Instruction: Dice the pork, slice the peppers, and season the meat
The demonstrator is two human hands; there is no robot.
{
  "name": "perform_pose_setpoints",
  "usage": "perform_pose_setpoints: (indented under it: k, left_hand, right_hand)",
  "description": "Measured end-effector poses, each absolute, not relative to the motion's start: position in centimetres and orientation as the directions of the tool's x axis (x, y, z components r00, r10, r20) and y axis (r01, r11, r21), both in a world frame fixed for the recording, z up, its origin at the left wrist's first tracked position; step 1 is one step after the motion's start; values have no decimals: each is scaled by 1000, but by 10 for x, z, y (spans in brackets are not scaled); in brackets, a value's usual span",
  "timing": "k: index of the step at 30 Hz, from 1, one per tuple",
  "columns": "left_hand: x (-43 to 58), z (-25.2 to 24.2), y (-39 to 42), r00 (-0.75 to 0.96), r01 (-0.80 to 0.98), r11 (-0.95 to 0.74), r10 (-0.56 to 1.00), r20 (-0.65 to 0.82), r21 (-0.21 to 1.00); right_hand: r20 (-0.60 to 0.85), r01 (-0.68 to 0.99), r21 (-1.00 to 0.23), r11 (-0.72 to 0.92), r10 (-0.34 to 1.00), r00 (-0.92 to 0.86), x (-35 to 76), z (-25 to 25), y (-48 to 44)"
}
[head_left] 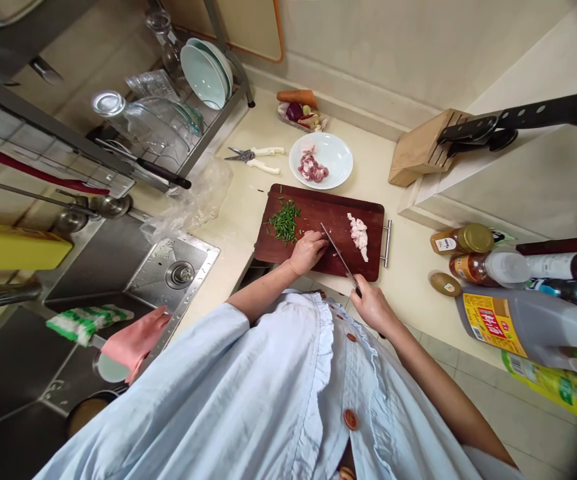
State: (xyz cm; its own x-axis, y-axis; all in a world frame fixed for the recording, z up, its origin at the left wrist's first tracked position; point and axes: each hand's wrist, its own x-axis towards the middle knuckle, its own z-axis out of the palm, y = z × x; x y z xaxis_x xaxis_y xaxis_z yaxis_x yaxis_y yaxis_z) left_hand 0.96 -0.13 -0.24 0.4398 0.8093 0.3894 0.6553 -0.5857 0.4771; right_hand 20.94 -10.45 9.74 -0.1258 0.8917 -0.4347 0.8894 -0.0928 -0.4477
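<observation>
A dark red cutting board (318, 200) lies on the pale counter. On its left is a pile of chopped green vegetable (285, 221), on its right a heap of pale diced meat (359, 234). My left hand (307, 252) rests curled on the board's near edge, fingers pressed down beside the blade; what is under them is hidden. My right hand (374, 308) is closed on the handle of a knife (337, 251), whose blade slants across the board between my left hand and the meat.
A white plate of red meat pieces (321, 161) and scissors (253, 157) lie beyond the board. Knife block (421, 151) at right, sauce bottles (493, 267) near right. Sink (133, 267) and dish rack (178, 100) on the left; vegetables (301, 110) by the wall.
</observation>
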Motion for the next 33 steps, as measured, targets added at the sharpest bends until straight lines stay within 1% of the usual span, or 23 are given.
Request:
perform_pose_setpoints:
  k: [4, 6, 9, 12, 15, 17, 19, 23, 25, 28, 30, 33]
  left_hand:
    - [8, -5, -4, 388, 626, -593, 800, 458, 506]
    - [7, -7, -5, 354, 623, -580, 807, 472, 525]
    - [7, -9, -5, 352, 636, -570, 814, 462, 520]
    - [7, -7, -4, 399, 637, -587, 805, 438, 499]
    - [7, -1, -3, 438, 672, -566, 823, 361, 477]
    - [8, 3, -3, 442, 700, -535, 845, 301, 473]
    - [9, 6, -4, 442, 705, -520, 854, 274, 482]
    - [8, 6, -5, 442, 696, -523, 852, 280, 493]
    - [8, 4, -6, 441, 693, -532, 847, 297, 486]
    - [6, 0, -7, 437, 670, -567, 823, 363, 479]
    - [5, -1, -8, 424, 671, -573, 817, 391, 471]
    - [5, -2, -8, 419, 684, -562, 824, 380, 466]
  right_hand:
    - [-422, 846, -512, -145, 901, -101, 203, 100, -87]
    - [-408, 845, -515, -144, 908, -94, 203, 106, -87]
    - [-407, 872, -482, -85, 903, -137, 209, 114, -100]
    - [-441, 912, -409, -38, 883, -161, 215, 117, -112]
    - [-480, 939, -343, -33, 865, -145, 211, 113, -107]
    - [-488, 941, -337, -36, 861, -142, 201, 107, -93]
    - [-473, 936, -351, -37, 869, -143, 191, 101, -78]
    - [-453, 913, -403, -54, 879, -148, 191, 94, -73]
    - [-457, 889, -451, -80, 876, -153, 202, 95, -85]
    - [-444, 840, -529, -120, 883, -153, 217, 100, -102]
    - [-425, 831, -542, -128, 894, -139, 219, 103, -107]
    - [-397, 841, -533, -94, 905, -151, 218, 110, -107]
